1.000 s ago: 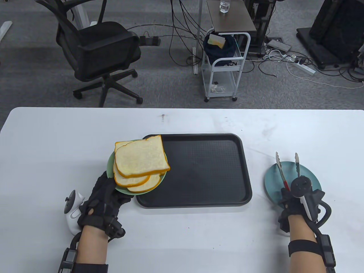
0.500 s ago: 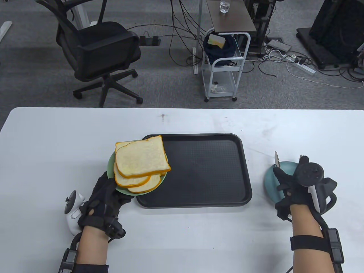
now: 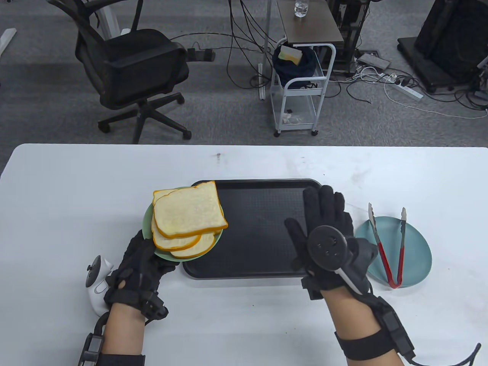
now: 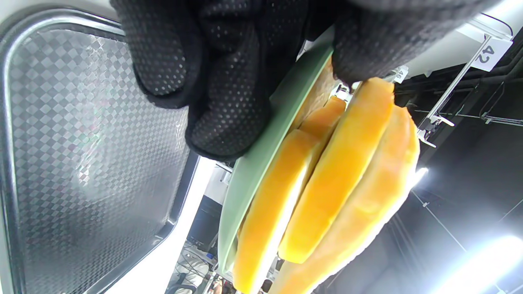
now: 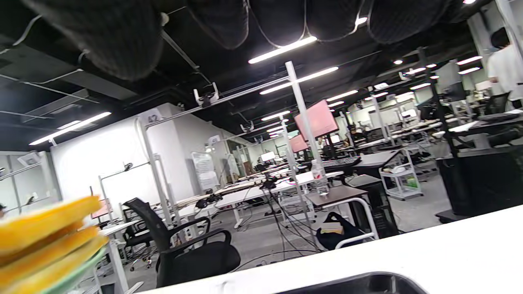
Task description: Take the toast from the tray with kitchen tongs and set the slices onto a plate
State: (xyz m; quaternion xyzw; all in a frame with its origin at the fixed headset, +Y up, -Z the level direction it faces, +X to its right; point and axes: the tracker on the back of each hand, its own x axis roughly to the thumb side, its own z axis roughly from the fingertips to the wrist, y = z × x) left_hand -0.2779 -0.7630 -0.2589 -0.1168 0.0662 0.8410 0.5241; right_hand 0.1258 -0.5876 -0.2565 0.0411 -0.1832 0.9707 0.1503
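Note:
Three toast slices [image 3: 188, 215] lie stacked on a green plate [image 3: 146, 225] at the left edge of the black tray [image 3: 259, 228]. My left hand [image 3: 139, 263] grips the plate's near rim; in the left wrist view its fingers [image 4: 220, 81] curl under the green plate [image 4: 261, 159] beside the toast [image 4: 339, 179]. My right hand [image 3: 324, 228] hovers over the tray's right part with fingers straight and nothing in it. The red-handled tongs [image 3: 389, 248] lie on a blue plate [image 3: 417, 244] at the right. The right wrist view shows the toast [image 5: 45, 232] at its left edge.
The tray holds nothing. An office chair [image 3: 129, 68] and a white cart [image 3: 301, 84] stand on the floor beyond the white table's [image 3: 76, 183] far edge.
My right hand has let go of the tongs, which now lie on the blue plate, and has moved left over the tray. The left hand and green plate have barely moved.

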